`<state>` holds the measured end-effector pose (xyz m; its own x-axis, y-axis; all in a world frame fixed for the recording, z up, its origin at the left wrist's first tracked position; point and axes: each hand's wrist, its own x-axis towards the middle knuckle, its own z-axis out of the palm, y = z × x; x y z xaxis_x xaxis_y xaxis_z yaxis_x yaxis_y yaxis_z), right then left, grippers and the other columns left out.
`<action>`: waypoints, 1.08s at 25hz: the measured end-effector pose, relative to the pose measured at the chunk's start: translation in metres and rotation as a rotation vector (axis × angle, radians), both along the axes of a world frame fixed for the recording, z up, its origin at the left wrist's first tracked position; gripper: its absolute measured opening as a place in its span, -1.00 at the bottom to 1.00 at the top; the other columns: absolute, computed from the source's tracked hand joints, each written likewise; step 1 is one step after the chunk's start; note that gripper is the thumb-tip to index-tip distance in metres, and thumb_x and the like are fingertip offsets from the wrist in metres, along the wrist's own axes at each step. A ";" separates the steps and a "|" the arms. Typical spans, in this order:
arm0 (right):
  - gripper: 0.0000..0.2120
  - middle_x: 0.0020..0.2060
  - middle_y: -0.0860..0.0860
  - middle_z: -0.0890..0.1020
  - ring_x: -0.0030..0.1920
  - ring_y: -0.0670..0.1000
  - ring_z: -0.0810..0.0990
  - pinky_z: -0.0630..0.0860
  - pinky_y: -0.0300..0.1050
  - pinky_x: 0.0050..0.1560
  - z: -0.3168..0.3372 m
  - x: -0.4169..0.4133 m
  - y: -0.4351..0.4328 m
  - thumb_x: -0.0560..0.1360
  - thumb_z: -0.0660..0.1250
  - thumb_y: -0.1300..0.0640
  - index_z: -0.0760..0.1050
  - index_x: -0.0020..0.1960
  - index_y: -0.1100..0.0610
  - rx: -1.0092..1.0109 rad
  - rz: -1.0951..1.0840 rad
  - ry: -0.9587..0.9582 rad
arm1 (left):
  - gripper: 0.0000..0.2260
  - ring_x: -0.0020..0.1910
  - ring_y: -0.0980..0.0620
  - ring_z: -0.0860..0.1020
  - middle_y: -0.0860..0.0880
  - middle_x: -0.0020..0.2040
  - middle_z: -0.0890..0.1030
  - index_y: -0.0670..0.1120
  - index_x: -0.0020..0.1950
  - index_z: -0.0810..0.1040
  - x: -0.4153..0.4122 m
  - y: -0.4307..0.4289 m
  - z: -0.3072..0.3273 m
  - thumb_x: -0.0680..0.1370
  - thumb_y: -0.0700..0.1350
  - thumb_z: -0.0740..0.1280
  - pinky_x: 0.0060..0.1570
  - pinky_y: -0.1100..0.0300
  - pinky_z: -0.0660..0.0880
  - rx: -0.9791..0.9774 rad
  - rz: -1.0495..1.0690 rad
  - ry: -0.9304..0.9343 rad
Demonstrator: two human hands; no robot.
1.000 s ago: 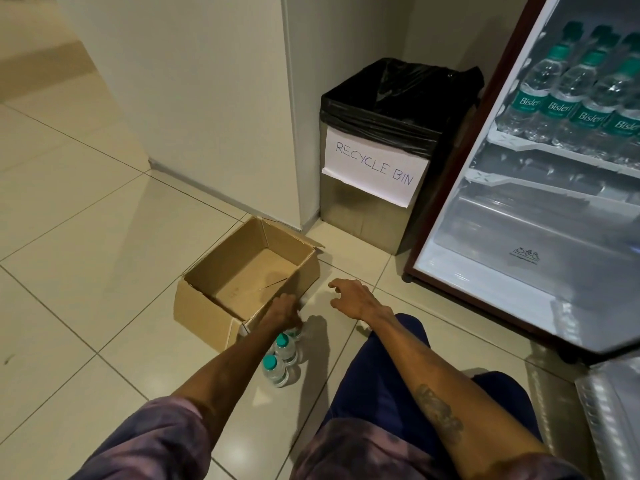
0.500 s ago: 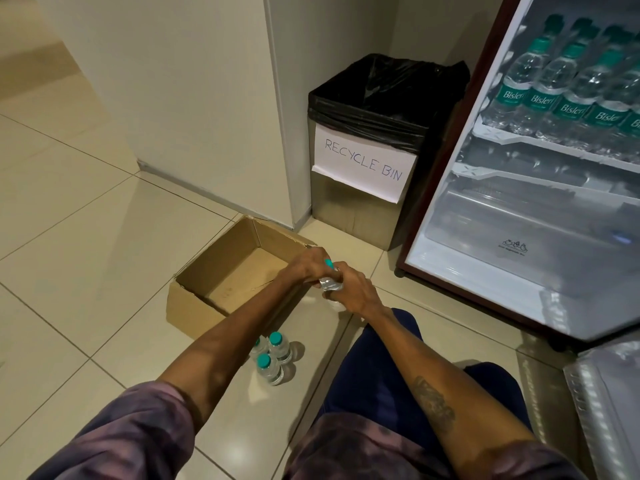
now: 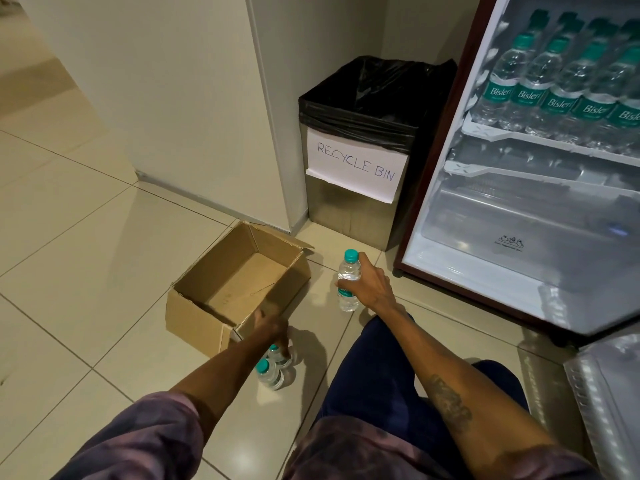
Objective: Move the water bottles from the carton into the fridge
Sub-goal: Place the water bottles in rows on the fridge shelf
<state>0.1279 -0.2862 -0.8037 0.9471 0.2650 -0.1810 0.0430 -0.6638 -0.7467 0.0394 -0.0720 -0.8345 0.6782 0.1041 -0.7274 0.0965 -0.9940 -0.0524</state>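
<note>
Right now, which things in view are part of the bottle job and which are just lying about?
Job: held bottle, gripped by the right hand; floor bottles at the left hand; empty carton; open fridge with shelved bottles.
Lying about: recycle bin, with its paper sign.

Left arm reaches forward and down from lower left, forearm bare, sleeve bunched near the elbow. Left hand (image 3: 273, 332) is blurred, fingers pointing down, grip unclear. Right arm is stretched forward, bare forearm tattooed. Right hand (image 3: 367, 282) is knuckles up, fingers and thumb wrapped round an upright bottle (image 3: 348, 268) below its cap. Hands are well apart.
</note>
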 end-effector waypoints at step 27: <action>-0.47 0.07 0.08 0.63 0.02 0.12 0.59 0.47 -0.08 -0.06 0.116 0.062 -0.104 0.38 0.43 -0.16 0.41 0.27 -0.01 -0.137 -0.436 -0.189 | -0.51 -0.03 -0.01 0.62 -0.09 0.13 0.59 -0.05 0.25 0.51 0.157 -0.146 0.152 0.38 -0.09 0.57 -0.24 0.20 0.64 -0.672 0.093 -0.466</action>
